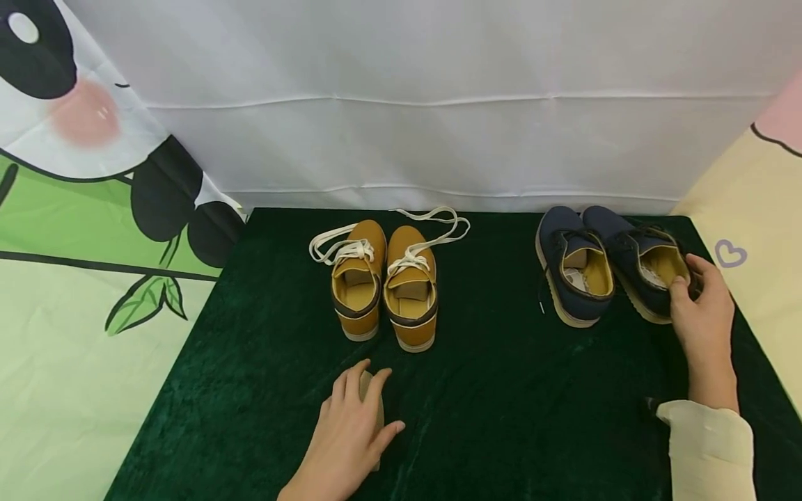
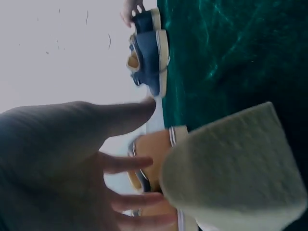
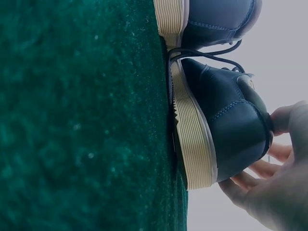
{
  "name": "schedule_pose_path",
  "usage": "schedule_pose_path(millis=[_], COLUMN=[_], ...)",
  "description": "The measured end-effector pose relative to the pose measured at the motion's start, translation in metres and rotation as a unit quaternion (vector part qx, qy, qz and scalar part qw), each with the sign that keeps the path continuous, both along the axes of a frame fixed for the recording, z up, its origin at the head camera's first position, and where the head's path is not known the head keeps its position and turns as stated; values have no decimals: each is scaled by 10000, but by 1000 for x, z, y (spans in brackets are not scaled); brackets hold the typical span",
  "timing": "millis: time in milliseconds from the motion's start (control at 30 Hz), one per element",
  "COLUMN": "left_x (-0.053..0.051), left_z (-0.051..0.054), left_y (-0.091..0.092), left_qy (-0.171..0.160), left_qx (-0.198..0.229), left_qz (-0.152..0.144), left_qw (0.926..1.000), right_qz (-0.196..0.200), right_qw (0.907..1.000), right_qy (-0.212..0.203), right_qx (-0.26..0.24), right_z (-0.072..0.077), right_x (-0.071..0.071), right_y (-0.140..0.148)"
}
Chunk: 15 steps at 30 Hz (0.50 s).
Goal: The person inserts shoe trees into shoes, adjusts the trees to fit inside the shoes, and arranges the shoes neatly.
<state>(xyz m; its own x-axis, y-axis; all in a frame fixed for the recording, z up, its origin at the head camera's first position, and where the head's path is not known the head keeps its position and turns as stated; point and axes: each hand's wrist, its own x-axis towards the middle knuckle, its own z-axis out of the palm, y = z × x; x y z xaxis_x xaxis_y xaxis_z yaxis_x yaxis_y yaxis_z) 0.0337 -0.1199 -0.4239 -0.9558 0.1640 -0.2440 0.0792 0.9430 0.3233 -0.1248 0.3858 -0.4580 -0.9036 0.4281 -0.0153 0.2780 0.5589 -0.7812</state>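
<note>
Palm down, my left hand (image 1: 347, 428) hovers over or beside a beige block-like object (image 1: 380, 417), which it partly covers. In the left wrist view the thumb and fingers of that hand (image 2: 96, 163) are spread, with the pale object (image 2: 236, 168) beyond them; contact cannot be told. At the right, my right hand (image 1: 704, 320) grips the heel of the right navy shoe (image 1: 648, 271), thumb at the inner rim. The right wrist view shows that hand (image 3: 279, 178) around the shoe's heel (image 3: 236, 130), its sole on or close to the cloth.
Left of the gripped shoe stands the other navy shoe (image 1: 573, 271), with dark laces. Two tan shoes, the left (image 1: 360, 320) and the right (image 1: 413, 330), stand side by side with loose white laces. Green cloth (image 1: 501, 417) covers the table; a white curtain (image 1: 401, 139) hangs behind.
</note>
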Motion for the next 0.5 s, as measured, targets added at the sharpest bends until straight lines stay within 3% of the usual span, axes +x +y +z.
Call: schedule_pose_path(millis=[267,500], left_x=[9,13], left_z=[-17,-24], left_y=[-24,-32], left_qy=[-600,-864], left_qx=[386,429], left_qz=[-938,-1100], left_qw=[9930,9892], right_qz=[15,212], right_qw=[9995,9983], right_qy=[-285,-425], right_qx=[-153,-351], right_z=[-5,-10], right_x=[4,3], right_y=[6,15])
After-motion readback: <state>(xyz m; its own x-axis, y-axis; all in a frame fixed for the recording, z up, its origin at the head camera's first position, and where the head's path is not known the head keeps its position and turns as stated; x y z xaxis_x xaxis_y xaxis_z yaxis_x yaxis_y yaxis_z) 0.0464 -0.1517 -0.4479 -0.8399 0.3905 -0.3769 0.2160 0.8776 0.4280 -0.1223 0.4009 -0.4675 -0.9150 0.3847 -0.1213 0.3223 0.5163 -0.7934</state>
